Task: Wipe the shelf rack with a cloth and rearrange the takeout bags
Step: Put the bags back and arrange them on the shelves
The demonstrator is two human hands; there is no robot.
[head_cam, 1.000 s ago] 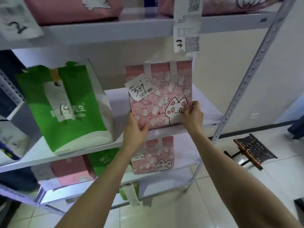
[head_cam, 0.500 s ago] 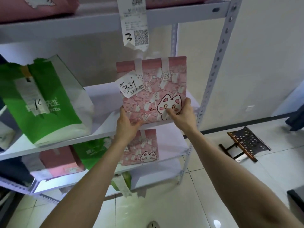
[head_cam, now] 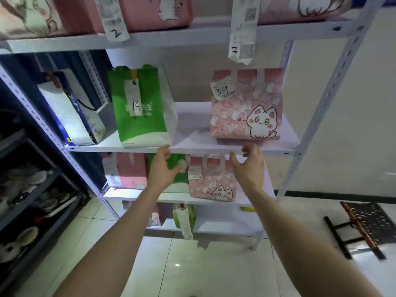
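Both hands have come off the pink cat bag (head_cam: 246,108) since half a second ago, when they clasped its lower corners. It now stands upright on its own at the right end of the middle shelf of the shelf rack (head_cam: 214,150), set a little back from the front lip. My left hand (head_cam: 164,168) and right hand (head_cam: 249,168) hang just below and in front of that lip, fingers loosely spread and holding nothing. Whether the right fingertips brush the edge I cannot tell.

I judge the bag to be light and fairly stiff. It looks like a paper or laminated carrier whose flat faces keep their shape, with two pale strips running down over its top edge. The surface looks smooth, so a one-handed pinch could slip. I would take it again with a palm on each side, low near the base, so whatever is inside stays level. The ticket marked 34 (head_cam: 222,88) sits near the upper left corner and would likely tear if I grabbed there.

The green bag (head_cam: 139,108), further left on the same shelf, looks softer, and I expect its sides to give. That one wants support from below. I see no cloth in view.
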